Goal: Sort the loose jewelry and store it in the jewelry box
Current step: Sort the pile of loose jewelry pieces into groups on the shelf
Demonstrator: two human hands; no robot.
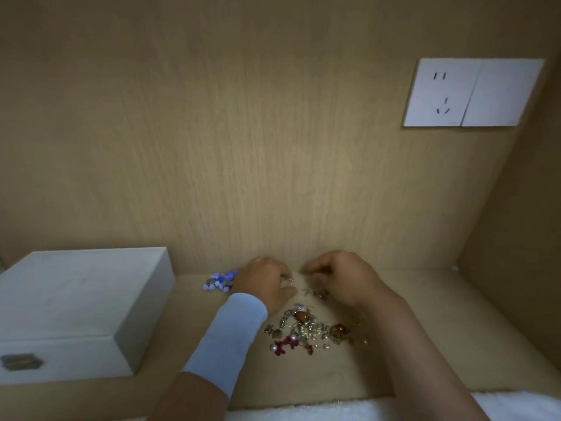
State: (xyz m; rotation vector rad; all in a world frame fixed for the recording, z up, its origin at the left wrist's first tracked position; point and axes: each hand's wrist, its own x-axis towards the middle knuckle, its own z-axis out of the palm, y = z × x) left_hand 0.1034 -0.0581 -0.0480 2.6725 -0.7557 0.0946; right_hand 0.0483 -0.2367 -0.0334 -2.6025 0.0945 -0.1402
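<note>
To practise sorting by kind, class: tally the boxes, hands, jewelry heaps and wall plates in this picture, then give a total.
Boxes: 1, the wooden box
Hands: 2, the left hand and right hand
Jewelry heaps: 2, the blue bead cluster and mixed jewelry pile
Wall plates: 1, the socket plate
Total: 6

One wide-angle head view, looking forward and down from the person's own place, squarely at the back wall [243, 147] behind the box [76, 299]. It sits close over the counter [473, 335]: single beads of the jewelry [306, 329] right of the box can be told. Both forearms [419, 360] enter from the lower edge, right of the box.
</note>
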